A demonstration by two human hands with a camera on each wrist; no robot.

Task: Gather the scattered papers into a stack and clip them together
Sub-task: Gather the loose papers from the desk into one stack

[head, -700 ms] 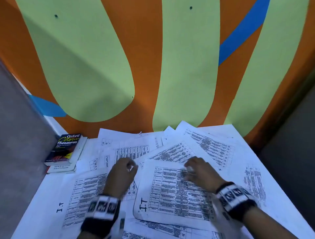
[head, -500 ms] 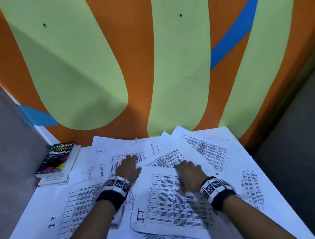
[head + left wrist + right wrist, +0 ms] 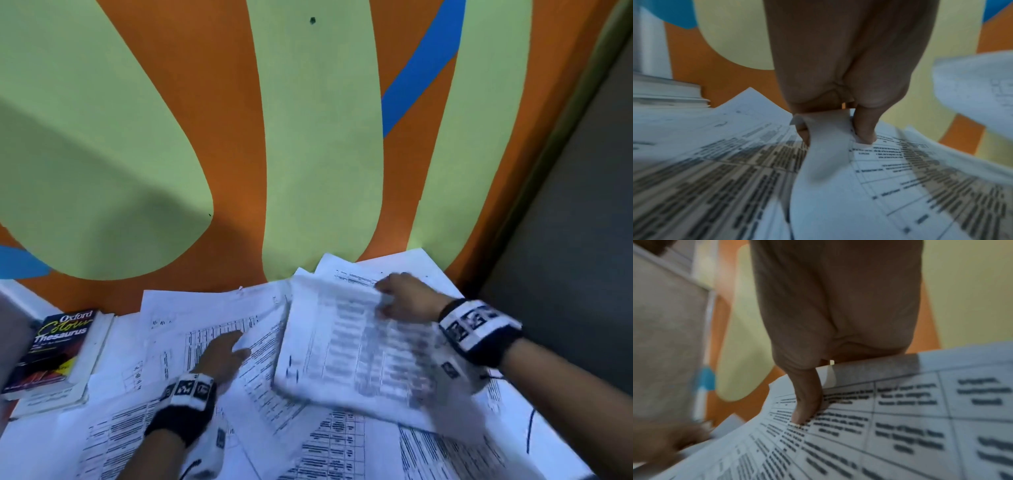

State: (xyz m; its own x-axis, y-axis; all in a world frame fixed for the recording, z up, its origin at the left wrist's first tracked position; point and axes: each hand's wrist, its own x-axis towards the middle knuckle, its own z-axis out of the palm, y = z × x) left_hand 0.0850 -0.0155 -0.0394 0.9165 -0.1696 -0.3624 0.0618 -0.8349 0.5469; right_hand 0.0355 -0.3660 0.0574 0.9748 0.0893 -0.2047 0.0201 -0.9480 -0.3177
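White printed papers [image 3: 212, 315] overlapping across the worktop [image 3: 13, 442], far edges against the orange-green wall [image 3: 239, 137], right hand [image 3: 407, 298] pinching one lifted sheet [image 3: 352, 346], left hand [image 3: 222, 354] pinching another sheet's corner [image 3: 826, 129], thesaurus [image 3: 51, 349] at left.

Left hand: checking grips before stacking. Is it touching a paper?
Touching. The left wrist view shows the left hand pinching a sheet's curled edge between thumb and fingers.

The sheet [image 3: 359, 349] near the tabletop's far right corner is motion-blurred, its print unreadable; papers [image 3: 342, 445] run off the head view's lower edge; the right hand's [image 3: 407, 296] fingers are hidden under that sheet's far edge
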